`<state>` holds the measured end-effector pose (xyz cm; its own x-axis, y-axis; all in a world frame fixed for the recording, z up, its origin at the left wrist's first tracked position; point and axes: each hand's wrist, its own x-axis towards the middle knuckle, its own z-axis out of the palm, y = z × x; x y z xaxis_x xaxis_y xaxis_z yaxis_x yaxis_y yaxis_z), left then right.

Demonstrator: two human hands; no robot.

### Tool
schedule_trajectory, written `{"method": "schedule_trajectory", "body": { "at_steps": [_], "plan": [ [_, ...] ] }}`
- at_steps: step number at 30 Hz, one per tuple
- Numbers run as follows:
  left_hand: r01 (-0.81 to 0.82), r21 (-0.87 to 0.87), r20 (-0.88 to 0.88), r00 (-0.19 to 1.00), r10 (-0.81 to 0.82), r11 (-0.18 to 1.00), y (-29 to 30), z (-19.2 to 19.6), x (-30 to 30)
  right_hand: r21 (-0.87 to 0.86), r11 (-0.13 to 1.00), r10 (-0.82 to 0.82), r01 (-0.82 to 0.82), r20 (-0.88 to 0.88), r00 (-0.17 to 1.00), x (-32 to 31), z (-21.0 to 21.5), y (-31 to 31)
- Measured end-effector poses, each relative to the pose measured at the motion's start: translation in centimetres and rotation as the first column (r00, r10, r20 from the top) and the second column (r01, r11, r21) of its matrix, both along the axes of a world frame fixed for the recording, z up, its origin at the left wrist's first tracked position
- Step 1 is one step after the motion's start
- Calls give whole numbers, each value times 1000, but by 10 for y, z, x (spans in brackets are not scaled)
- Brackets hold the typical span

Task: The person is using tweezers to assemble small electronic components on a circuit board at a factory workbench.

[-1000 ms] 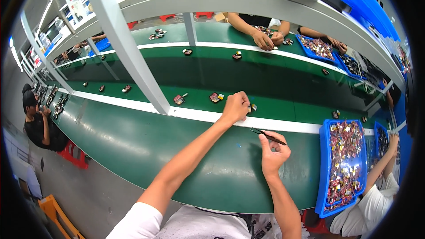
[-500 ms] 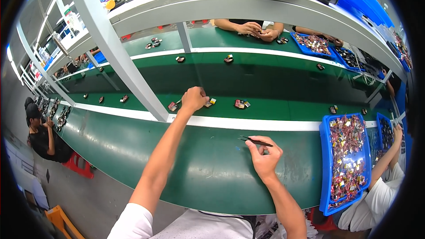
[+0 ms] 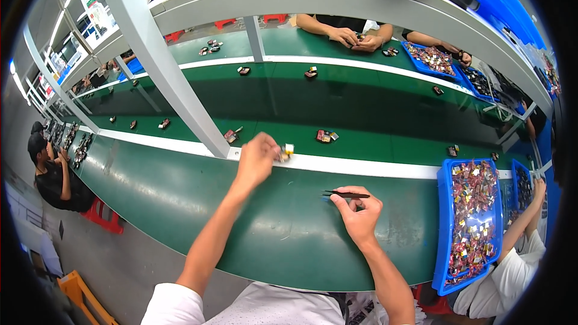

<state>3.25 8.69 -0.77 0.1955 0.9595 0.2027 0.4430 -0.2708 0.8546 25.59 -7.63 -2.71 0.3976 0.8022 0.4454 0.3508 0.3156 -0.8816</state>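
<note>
Over the white rail at the front of the belt, my left hand (image 3: 257,160) has its fingers closed on a small electronic assembly (image 3: 287,151). The assembly shows a white and yellow tag; the hand is slightly blurred and covers part of it. My right hand (image 3: 362,215) holds dark tweezers (image 3: 346,195) over the green worktop, tips pointing left, with nothing between them. A black-and-red assembly (image 3: 231,136) lies on the belt just beyond my left hand. Another similar assembly (image 3: 327,136) sits on the belt to the right.
A blue tray (image 3: 445,229) full of small red, white and yellow parts stands right on the green worktop (image 3: 283,235). A grey post (image 3: 168,66) rises at the left. Across the belt, a person's hands (image 3: 355,40) handle a part; a co-worker's arm (image 3: 522,219) is at far right.
My left hand has drawn back from the belt toward me, bringing the small assembly with it to the rail. The right hand with the tweezers has barely moved.
</note>
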Motion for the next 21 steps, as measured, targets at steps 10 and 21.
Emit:
{"method": "schedule_trajectory", "body": {
  "at_steps": [10,21],
  "plan": [
    [188,-147,390,913,-118,971,-104,-4,19,-108,953,245,-283,-273,930,-16,4,-12],
    [113,154,239,960,-148,982,-114,-11,28,-59,982,167,-178,-149,975,-17,3,-12]
  ]
}}
